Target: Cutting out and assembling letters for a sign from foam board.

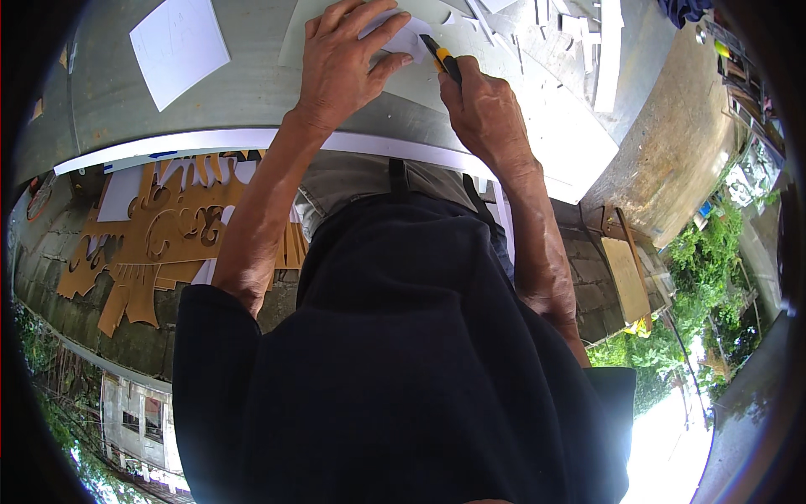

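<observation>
My right hand [485, 107] is closed round a yellow and black utility knife [443, 59]. The knife's tip points up and left, at the edge of a small white sheet piece [406, 42]. Spread over that piece, my left hand [346, 60] presses it down with its fingers apart and its thumb toward the knife. Beneath both lies a larger pale sheet [420, 82] on the grey table [252, 101]. The top of the left hand's fingers reaches the picture's upper edge. Whether the blade touches the piece I cannot tell.
A white sheet with faint pencil lines [180, 50] lies at the left. Cut white strips and scraps [579, 38] are scattered at the right, beside a bright white sheet [546, 126]. A long white strip [210, 139] runs along the near edge. Brown cut-out panels [180, 235] lie below the table.
</observation>
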`<action>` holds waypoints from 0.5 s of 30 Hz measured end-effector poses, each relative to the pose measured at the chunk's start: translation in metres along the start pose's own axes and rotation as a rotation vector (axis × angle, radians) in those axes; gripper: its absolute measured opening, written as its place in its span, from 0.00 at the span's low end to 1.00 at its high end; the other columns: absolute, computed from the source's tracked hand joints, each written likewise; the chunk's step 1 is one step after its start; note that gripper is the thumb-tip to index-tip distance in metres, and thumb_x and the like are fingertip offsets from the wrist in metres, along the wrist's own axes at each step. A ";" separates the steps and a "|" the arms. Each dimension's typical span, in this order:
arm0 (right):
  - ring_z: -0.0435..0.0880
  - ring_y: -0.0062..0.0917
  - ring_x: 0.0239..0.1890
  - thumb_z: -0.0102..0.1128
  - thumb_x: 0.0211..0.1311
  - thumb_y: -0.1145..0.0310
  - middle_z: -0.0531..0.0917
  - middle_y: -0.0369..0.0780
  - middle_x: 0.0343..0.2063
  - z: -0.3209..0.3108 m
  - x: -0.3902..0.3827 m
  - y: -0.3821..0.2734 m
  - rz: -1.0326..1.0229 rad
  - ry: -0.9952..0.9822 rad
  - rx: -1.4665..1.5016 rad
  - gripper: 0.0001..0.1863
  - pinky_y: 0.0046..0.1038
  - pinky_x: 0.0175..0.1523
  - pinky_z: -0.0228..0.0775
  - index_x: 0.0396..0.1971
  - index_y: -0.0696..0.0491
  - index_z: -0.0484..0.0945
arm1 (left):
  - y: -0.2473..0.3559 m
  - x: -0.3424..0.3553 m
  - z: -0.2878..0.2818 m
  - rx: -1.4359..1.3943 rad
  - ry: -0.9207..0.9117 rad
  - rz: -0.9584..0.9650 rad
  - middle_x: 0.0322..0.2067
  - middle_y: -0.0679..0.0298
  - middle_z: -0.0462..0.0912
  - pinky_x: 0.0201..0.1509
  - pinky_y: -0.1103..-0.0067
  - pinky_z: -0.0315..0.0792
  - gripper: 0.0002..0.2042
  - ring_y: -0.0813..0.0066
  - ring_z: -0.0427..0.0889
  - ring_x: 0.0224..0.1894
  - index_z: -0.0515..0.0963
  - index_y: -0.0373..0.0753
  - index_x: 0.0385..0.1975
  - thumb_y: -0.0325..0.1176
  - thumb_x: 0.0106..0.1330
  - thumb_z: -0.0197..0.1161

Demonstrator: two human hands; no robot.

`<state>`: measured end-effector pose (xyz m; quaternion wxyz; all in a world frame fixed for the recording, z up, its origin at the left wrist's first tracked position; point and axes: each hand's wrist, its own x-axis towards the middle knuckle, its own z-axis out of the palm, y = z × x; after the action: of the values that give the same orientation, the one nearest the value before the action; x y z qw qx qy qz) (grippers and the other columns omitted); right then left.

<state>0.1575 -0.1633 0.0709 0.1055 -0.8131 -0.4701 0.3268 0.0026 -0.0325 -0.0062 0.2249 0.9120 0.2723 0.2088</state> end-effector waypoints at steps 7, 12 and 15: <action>0.87 0.52 0.27 0.55 0.73 0.64 0.84 0.54 0.22 -0.004 0.004 -0.003 0.000 -0.036 -0.055 0.12 0.49 0.33 0.79 0.36 0.58 0.71 | -0.003 -0.002 0.005 -0.030 0.015 0.008 0.58 0.81 0.80 0.62 0.70 0.62 0.24 0.73 0.71 0.61 0.85 0.56 0.55 0.49 0.56 0.74; 0.88 0.51 0.28 0.55 0.73 0.64 0.85 0.54 0.24 -0.006 0.005 -0.006 -0.007 -0.046 -0.094 0.12 0.48 0.34 0.80 0.36 0.59 0.72 | -0.001 0.000 0.004 -0.041 0.016 -0.013 0.59 0.82 0.79 0.62 0.69 0.62 0.24 0.73 0.71 0.60 0.85 0.56 0.54 0.48 0.55 0.75; 0.88 0.50 0.28 0.55 0.73 0.65 0.85 0.52 0.25 -0.006 0.005 -0.006 -0.034 -0.026 -0.126 0.11 0.48 0.35 0.80 0.36 0.59 0.72 | 0.002 0.003 0.000 -0.007 0.039 0.003 0.55 0.80 0.81 0.60 0.70 0.64 0.24 0.73 0.73 0.57 0.86 0.54 0.52 0.45 0.52 0.77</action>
<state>0.1589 -0.1548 0.0762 0.0537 -0.8057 -0.5049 0.3052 0.0060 -0.0324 -0.0045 0.2223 0.9074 0.2745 0.2279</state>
